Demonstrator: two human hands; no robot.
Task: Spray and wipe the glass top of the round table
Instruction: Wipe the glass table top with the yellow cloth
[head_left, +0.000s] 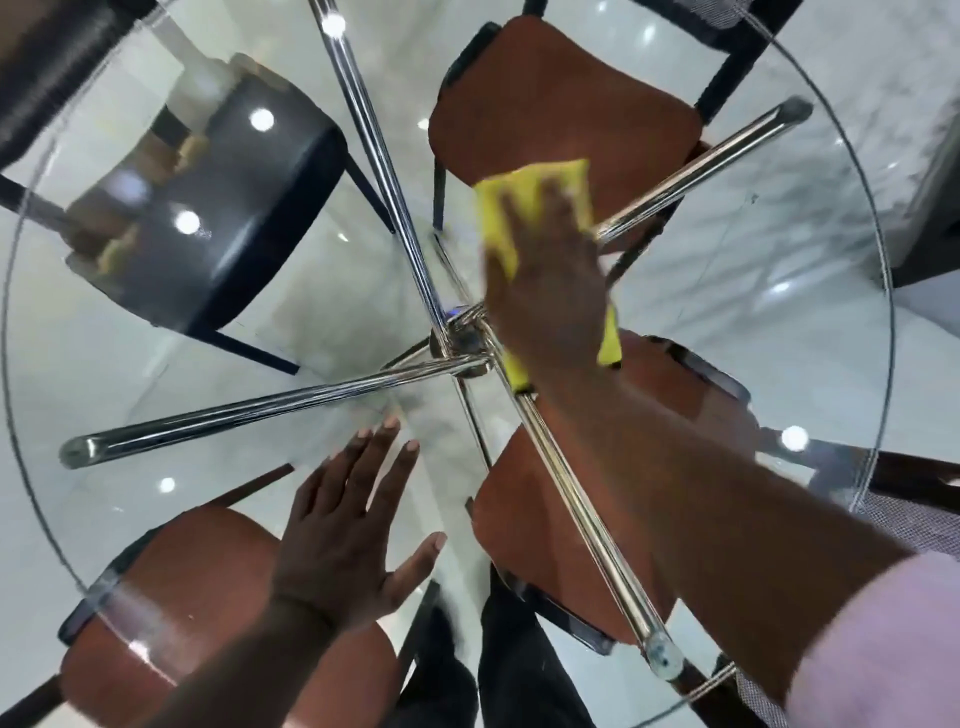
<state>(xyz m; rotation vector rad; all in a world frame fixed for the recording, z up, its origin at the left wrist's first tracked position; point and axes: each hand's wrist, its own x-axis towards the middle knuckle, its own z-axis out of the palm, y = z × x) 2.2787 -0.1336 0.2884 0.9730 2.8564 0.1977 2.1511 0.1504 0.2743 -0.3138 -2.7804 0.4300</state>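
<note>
Right grip, fingers flat and blurred, is pressing down on the yellow cloth and hiding most of it near the middle of the round glass surface, while left grip is resting spread and holding nothing toward the near rim, bare glass lying open on both sides.
</note>
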